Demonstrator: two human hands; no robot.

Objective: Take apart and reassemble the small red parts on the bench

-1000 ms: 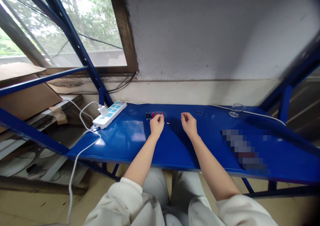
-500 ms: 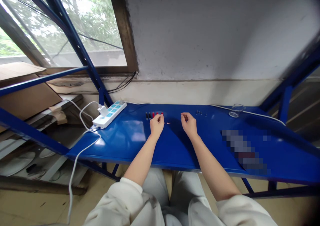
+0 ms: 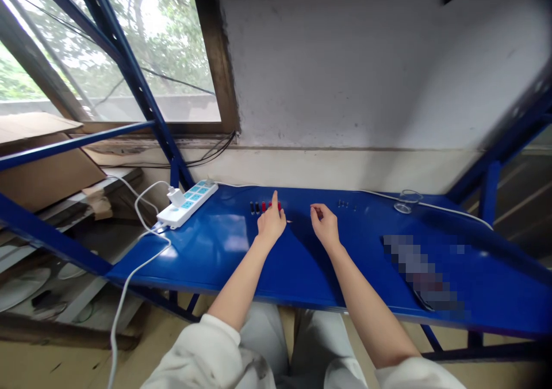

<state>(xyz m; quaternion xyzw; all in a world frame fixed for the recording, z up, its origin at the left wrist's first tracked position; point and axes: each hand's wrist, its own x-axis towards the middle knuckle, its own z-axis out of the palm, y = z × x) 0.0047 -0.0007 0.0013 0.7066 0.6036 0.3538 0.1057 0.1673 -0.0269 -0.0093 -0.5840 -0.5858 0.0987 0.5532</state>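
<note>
My left hand (image 3: 271, 223) rests just in front of a row of small black and red terminal posts (image 3: 264, 207) on a blue steel shelf (image 3: 224, 262). Its index finger points up and its fingertip almost reaches the red posts, with nothing visible in the hand. My right hand (image 3: 324, 223) is to the right of the row, its fingertips pinched together. Whether they hold a tiny part is hard to tell. A small pale pin (image 3: 288, 221) lies on the shelf between my hands.
A white power strip (image 3: 187, 204) with teal sockets and a plugged-in adapter lies at the shelf's left, its cable dropping to the floor. Several tiny dark parts (image 3: 342, 204) and a clear glass object (image 3: 403, 205) stand to the right. A pixelated patch (image 3: 425, 271) covers something on the shelf.
My left index finger has straightened and lifted from the curled pose, and the left hand has shifted slightly right. The whole view has tilted a little, with the shelf lower in the picture.
</note>
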